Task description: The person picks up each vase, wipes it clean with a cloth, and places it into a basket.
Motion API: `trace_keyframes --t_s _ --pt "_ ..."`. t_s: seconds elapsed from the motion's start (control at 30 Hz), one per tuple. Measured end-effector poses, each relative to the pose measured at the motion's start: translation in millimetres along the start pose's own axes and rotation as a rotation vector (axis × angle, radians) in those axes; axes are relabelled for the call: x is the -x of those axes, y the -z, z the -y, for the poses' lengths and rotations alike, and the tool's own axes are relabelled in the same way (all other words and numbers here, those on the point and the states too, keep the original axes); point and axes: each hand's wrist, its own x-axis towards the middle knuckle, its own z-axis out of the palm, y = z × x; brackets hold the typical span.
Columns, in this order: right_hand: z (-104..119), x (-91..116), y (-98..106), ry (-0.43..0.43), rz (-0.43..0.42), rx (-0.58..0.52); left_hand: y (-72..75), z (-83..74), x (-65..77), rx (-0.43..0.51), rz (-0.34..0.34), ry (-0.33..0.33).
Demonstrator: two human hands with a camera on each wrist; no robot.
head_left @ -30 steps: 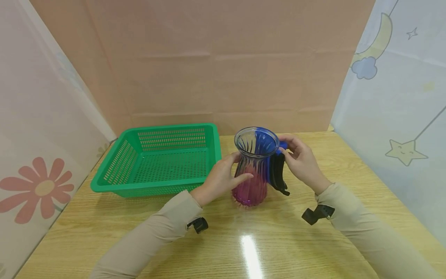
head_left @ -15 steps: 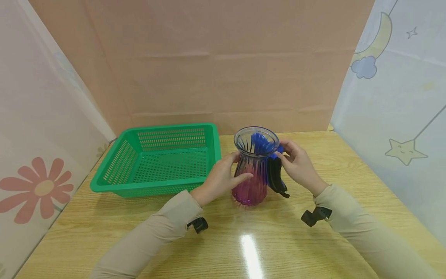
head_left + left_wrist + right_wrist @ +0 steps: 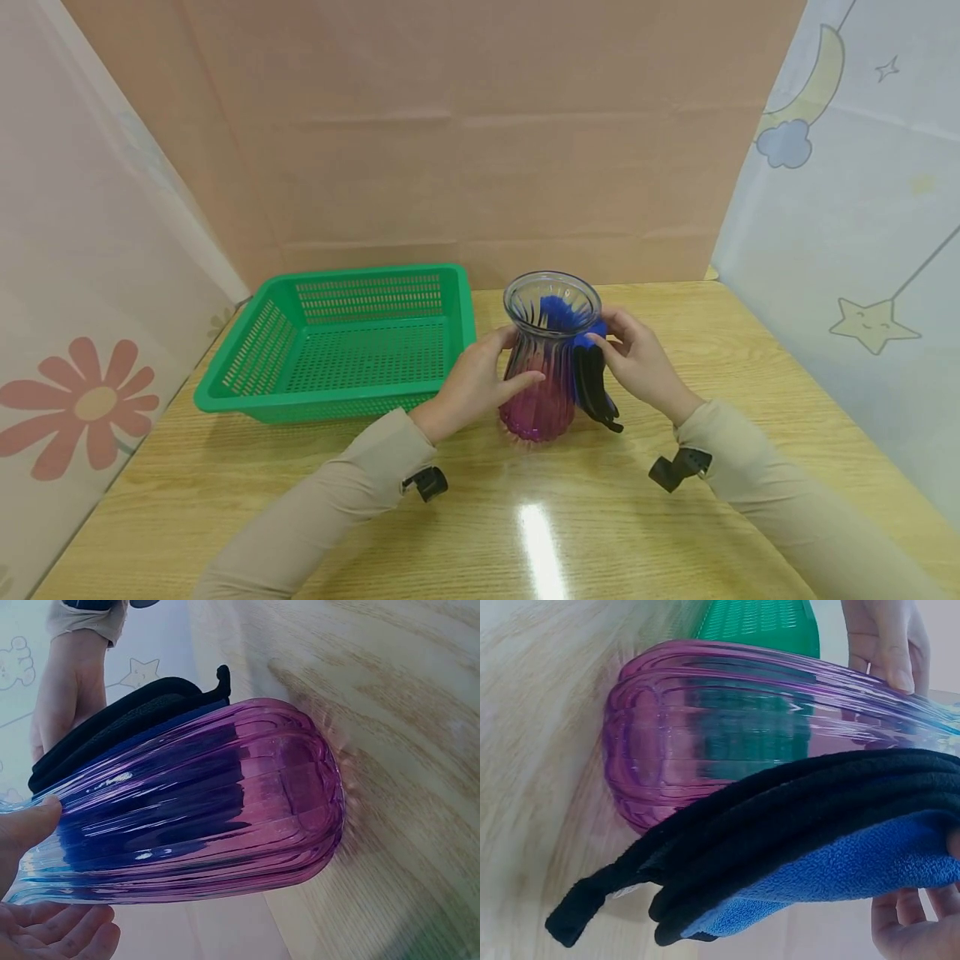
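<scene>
A ribbed glass vase [image 3: 534,396], clear-blue at its flared mouth and pink-purple towards the base, stands upright on the table. My left hand [image 3: 477,382] grips it from the left, thumb across the front below the neck. At the vase's right side, my right hand [image 3: 639,360] pinches the upper part of a folded blue cloth [image 3: 855,859] with black edging and a small black loop. This cloth hangs against the glass, and its blue shows through the vase wall. In the left wrist view, the cloth [image 3: 127,724] lies along the vase's far side.
A green perforated plastic basket [image 3: 360,395] sits on the wooden table [image 3: 480,533], left of the vase. Behind is a peach-coloured backdrop [image 3: 450,150]. Printed white sheets [image 3: 862,217] line the sides.
My right hand has shifted slightly down the vase's right side with the cloth. The blue patch seen through the mouth sits lower. My left hand and the vase stay put.
</scene>
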Motion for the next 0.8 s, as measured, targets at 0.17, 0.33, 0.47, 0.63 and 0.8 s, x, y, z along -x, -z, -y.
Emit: trace_keyframes --t_s 0.17,0.33,0.47,0.63,0.8 --pt "-6 2 -1 -0.013 0.015 0.012 -0.6 0.8 -0.4 -0.006 0.003 0.000" --pt "-11 4 -2 -0.022 0.036 0.038 -1.4 1.2 -0.1 -0.013 0.002 0.005" --pt "-15 5 -2 -0.036 0.059 0.049 -1.6 1.0 0.1 -0.009 0.003 0.010" --pt "-19 6 -3 -0.041 0.066 0.051 -1.1 0.6 0.6 -0.003 -0.003 0.002" --pt "-24 7 -5 -0.040 0.070 0.024 -0.8 0.3 0.9 -0.006 -0.009 0.001"
